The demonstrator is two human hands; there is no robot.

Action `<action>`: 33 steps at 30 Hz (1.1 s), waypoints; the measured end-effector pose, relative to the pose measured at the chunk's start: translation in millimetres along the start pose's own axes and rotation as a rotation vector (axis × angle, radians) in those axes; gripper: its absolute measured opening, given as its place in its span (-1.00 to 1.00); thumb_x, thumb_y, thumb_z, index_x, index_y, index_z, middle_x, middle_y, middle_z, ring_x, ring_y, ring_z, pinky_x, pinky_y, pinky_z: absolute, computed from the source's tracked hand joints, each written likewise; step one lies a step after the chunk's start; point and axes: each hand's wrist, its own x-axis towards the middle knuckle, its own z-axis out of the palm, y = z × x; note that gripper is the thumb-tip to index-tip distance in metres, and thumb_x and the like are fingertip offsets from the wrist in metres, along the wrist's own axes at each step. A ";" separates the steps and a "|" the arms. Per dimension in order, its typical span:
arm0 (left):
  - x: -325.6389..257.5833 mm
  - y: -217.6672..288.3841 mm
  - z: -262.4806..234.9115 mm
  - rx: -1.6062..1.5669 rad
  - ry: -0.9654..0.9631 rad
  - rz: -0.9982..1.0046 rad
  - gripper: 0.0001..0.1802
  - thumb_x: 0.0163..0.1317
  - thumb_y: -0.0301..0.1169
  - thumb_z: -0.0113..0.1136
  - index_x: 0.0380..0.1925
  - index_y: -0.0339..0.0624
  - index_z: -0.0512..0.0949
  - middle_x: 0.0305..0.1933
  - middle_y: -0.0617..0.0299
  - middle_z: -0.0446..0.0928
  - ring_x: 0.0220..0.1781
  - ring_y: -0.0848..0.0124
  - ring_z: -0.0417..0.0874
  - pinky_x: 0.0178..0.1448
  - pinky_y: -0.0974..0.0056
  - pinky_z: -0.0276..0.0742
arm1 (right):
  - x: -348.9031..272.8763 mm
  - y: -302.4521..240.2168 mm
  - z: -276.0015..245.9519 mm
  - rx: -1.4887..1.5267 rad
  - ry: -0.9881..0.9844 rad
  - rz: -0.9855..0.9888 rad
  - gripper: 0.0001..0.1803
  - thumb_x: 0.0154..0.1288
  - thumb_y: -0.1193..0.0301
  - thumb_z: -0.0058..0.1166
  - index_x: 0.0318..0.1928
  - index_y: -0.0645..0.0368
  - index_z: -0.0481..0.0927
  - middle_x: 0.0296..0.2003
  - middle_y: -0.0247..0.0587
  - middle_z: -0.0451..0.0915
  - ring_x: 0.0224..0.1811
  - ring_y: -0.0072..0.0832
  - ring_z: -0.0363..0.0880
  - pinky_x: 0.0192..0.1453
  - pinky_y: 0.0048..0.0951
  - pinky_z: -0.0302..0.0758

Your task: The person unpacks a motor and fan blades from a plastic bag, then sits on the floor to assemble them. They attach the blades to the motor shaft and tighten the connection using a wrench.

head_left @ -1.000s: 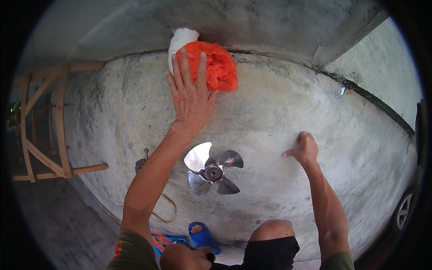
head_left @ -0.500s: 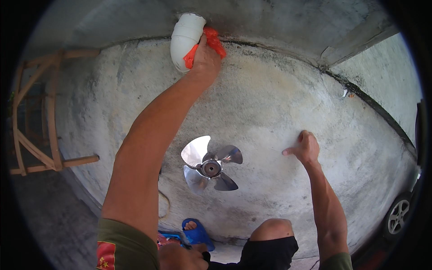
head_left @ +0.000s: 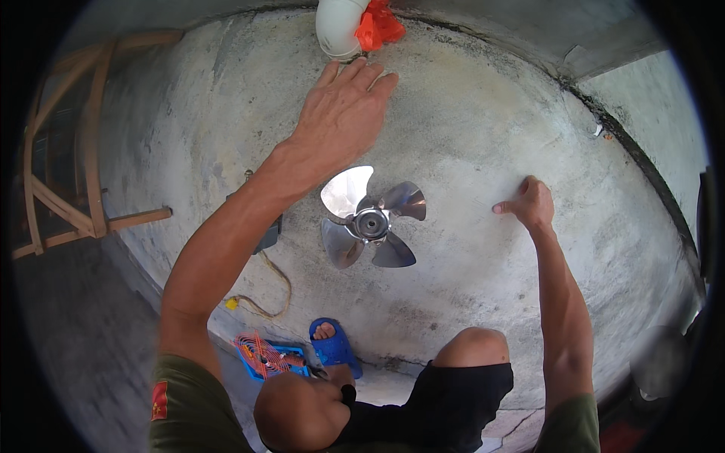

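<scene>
My left hand (head_left: 343, 113) is open, palm down, with its fingers stretched toward a white pipe elbow (head_left: 340, 30) at the far wall. A crumpled red plastic bag (head_left: 385, 29) lies against the right side of that pipe, apart from my hand. Just nearer than my left hand, a shiny metal fan blade (head_left: 371, 224) with several blades and a round hub lies on the concrete. My right hand (head_left: 532, 202) is to the right of the fan blade, thumb stuck out to the left and fingers loosely bent. Nothing shows in it.
My left forearm partly hides a dark grey box (head_left: 268, 235); a tan cord (head_left: 285, 291) and a yellow piece (head_left: 232, 303) lie nearby. A blue basket (head_left: 249, 366) holds orange wire mesh beside my blue slipper (head_left: 332, 349). A wooden frame (head_left: 94, 143) stands left.
My left hand has let go of the red bag and drawn back from the pipe. The view has tilted down, so the basket and cord now show. My right hand keeps its pose.
</scene>
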 end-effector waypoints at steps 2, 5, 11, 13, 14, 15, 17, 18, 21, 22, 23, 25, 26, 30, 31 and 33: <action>-51.3 4.2 -42.5 -0.311 0.015 -0.140 -0.62 0.43 -0.49 0.24 0.22 -0.26 0.67 0.30 -0.06 0.67 0.38 0.01 0.66 0.46 -0.07 0.56 | 2.1 3.3 2.1 -0.007 0.017 -0.021 -0.23 -0.52 0.14 0.87 -0.29 0.16 0.61 -0.26 -0.13 0.72 -0.15 -0.13 0.70 -0.08 -0.15 0.60; -140.2 9.8 -77.8 -0.493 0.138 -0.352 -0.68 0.43 -0.58 0.25 0.15 -0.22 0.71 0.11 0.01 0.76 0.11 0.09 0.81 0.19 0.13 0.73 | 4.3 1.3 6.0 -0.047 0.019 -0.039 -0.21 -0.45 0.07 0.85 -0.27 0.15 0.58 -0.24 -0.15 0.70 -0.15 -0.18 0.68 -0.08 -0.15 0.59; -323.5 53.6 -71.5 -0.774 0.115 -0.731 -0.75 0.48 -0.60 0.24 0.08 -0.24 0.74 0.03 0.04 0.79 -0.01 0.25 0.85 0.08 0.22 0.73 | -19.1 6.1 28.6 -0.103 0.223 -0.164 -0.34 -0.13 0.02 0.74 -0.24 0.13 0.56 -0.23 -0.17 0.69 -0.17 -0.20 0.67 -0.12 -0.16 0.57; -368.0 63.6 -61.5 -0.805 0.065 -0.807 -0.75 0.47 -0.60 0.25 0.08 -0.24 0.74 0.02 0.04 0.79 -0.02 0.29 0.85 0.07 0.23 0.74 | -43.6 -3.4 36.0 -0.114 0.235 -0.176 -0.58 0.18 0.11 0.55 -0.32 0.20 0.69 -0.42 -0.18 0.74 -0.34 -0.20 0.73 -0.21 -0.14 0.60; -387.4 65.7 -57.7 -0.834 0.083 -0.867 -0.73 0.46 -0.60 0.26 0.11 -0.24 0.72 0.02 0.05 0.79 -0.02 0.28 0.85 0.07 0.22 0.74 | -57.0 -15.1 34.0 -0.149 0.238 -0.174 -0.70 0.33 0.22 0.41 -0.35 0.21 0.73 -0.45 -0.17 0.75 -0.40 -0.22 0.74 -0.24 -0.20 0.60; -405.0 66.4 -54.9 -0.865 0.102 -0.923 -0.70 0.45 -0.59 0.28 0.14 -0.23 0.71 0.03 0.06 0.80 -0.01 0.28 0.84 0.06 0.21 0.74 | -60.9 -28.6 39.8 -0.041 0.173 -0.260 -0.77 0.37 0.28 0.34 -0.30 0.21 0.74 -0.44 -0.16 0.76 -0.41 -0.24 0.74 -0.24 -0.22 0.61; -429.8 62.4 -47.6 -0.952 0.166 -1.070 -0.61 0.42 -0.57 0.32 0.23 -0.21 0.66 0.11 0.07 0.77 0.05 0.25 0.82 0.10 0.17 0.74 | -73.8 -62.2 32.2 0.156 0.052 -0.416 -0.85 0.44 0.41 0.21 -0.22 0.22 0.76 -0.43 -0.14 0.76 -0.43 -0.26 0.73 -0.25 -0.26 0.61; -441.2 56.7 -44.8 -0.997 0.205 -1.162 -0.53 0.40 -0.55 0.34 0.30 -0.19 0.61 0.19 0.06 0.74 0.11 0.23 0.80 0.14 0.14 0.73 | -80.3 -81.9 37.8 0.234 0.046 -0.606 -0.74 0.43 0.58 0.02 -0.01 0.23 0.75 -0.38 -0.11 0.76 -0.41 -0.29 0.74 -0.23 -0.30 0.62; -441.6 44.1 -35.4 -1.004 0.329 -1.271 -0.26 0.33 -0.48 0.44 0.50 -0.13 0.42 0.45 0.05 0.56 0.33 0.15 0.67 0.27 0.07 0.68 | -132.2 -199.5 27.5 0.151 -0.036 -0.901 -0.57 0.33 0.66 0.00 0.18 0.26 0.66 -0.27 -0.07 0.77 -0.37 -0.26 0.76 -0.19 -0.28 0.64; -434.3 37.3 -30.7 -0.980 0.369 -1.283 -0.16 0.30 -0.46 0.47 0.57 -0.11 0.35 0.54 0.04 0.48 0.41 0.13 0.61 0.32 0.05 0.66 | -140.6 -226.2 29.3 0.159 -0.187 -0.855 -0.63 0.38 0.65 0.05 0.17 0.33 0.67 -0.25 -0.13 0.73 -0.31 -0.42 0.67 -0.16 -0.38 0.62; -431.7 30.9 -27.4 -1.009 0.395 -1.299 -0.11 0.28 -0.44 0.50 0.59 -0.10 0.31 0.57 0.03 0.42 0.45 0.10 0.56 0.37 0.03 0.62 | -157.4 -261.6 35.4 0.069 -0.240 -0.881 -0.69 0.41 0.59 0.11 0.11 0.36 0.70 -0.26 -0.16 0.73 -0.27 -0.47 0.68 -0.13 -0.34 0.62; -415.5 19.1 -14.2 -1.093 0.452 -1.311 0.01 0.23 -0.39 0.56 0.63 -0.09 0.23 0.64 0.00 0.30 0.54 0.05 0.46 0.47 0.00 0.54 | -178.7 -301.3 59.2 0.037 -0.303 -0.920 -0.67 0.36 0.52 0.26 0.12 0.31 0.72 -0.23 -0.25 0.72 -0.20 -0.51 0.68 -0.05 -0.34 0.62; -411.3 16.6 -9.7 -1.086 0.443 -1.302 0.03 0.21 -0.38 0.58 0.64 -0.05 0.23 0.64 0.01 0.31 0.56 0.05 0.44 0.45 -0.03 0.55 | -194.6 -318.1 71.7 0.102 -0.374 -0.851 -0.57 0.31 0.49 0.36 0.18 0.30 0.70 -0.12 -0.21 0.74 -0.14 -0.42 0.72 0.04 -0.29 0.65; -409.9 -0.6 1.0 -1.137 0.407 -1.231 0.09 0.17 -0.32 0.64 0.66 0.00 0.22 0.64 0.03 0.33 0.61 0.05 0.38 0.42 -0.12 0.56 | -230.0 -355.9 108.2 -0.123 -0.155 -0.991 -0.43 0.20 0.38 0.50 0.21 0.30 0.68 0.03 -0.06 0.73 -0.02 -0.21 0.76 0.12 -0.19 0.67; -409.0 -6.5 2.9 -1.169 0.402 -1.203 0.10 0.16 -0.30 0.65 0.66 -0.01 0.22 0.64 0.03 0.32 0.61 0.05 0.38 0.43 -0.13 0.56 | -229.8 -358.3 112.8 -0.126 -0.147 -0.987 -0.40 0.17 0.35 0.53 0.20 0.30 0.68 0.05 -0.01 0.72 0.01 -0.13 0.76 0.14 -0.14 0.67; -410.4 -20.8 -3.4 -1.190 0.399 -1.155 0.01 0.21 -0.34 0.61 0.62 -0.07 0.28 0.59 -0.01 0.39 0.57 0.07 0.44 0.38 -0.03 0.62 | -234.1 -361.0 119.3 -0.147 -0.106 -0.982 -0.37 0.13 0.29 0.56 0.18 0.31 0.68 0.06 0.04 0.71 0.04 -0.03 0.75 0.15 -0.10 0.67</action>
